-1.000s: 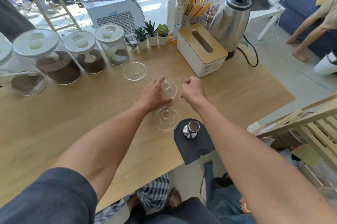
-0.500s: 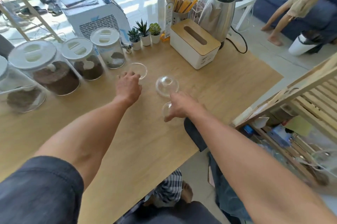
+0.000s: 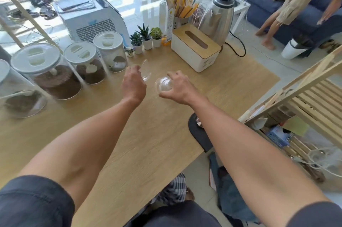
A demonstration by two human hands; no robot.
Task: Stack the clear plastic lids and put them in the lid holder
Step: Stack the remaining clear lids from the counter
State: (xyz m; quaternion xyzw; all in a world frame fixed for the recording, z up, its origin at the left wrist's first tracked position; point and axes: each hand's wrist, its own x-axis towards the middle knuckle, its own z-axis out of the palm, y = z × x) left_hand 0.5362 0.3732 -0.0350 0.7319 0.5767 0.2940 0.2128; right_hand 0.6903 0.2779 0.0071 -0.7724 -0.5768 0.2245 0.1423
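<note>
No lettering can be read: the small mark low on the white tissue box (image 3: 195,49) and the print on the tall bottle's (image 3: 166,17) label are too blurred.

The tissue box has a pale wooden top with a long slot and stands on the light wood-grain table (image 3: 111,143). Left of the tissue box, the left hand (image 3: 133,86) holds a thin clear plastic lid (image 3: 146,71), tilted on edge and lifted off the table, fingers curled round its rim. Just in front of the tissue box, the right hand (image 3: 178,87) grips a domed clear lid (image 3: 163,84), perhaps two nested; I cannot tell which. The two lids are near each other but apart.

Half a second ago the left hand was only reaching the flat-lying lid, and the right hand pressed down on a lid nearer the table edge; now both lids are raised.

Further left of the tissue box stand round glass jars (image 3: 55,77) with white lids, holding dark grounds. Behind it are three small potted succulents (image 3: 146,39) and a shiny steel kettle (image 3: 219,14). A black rubber mat (image 3: 200,134) lies at the table edge.
</note>
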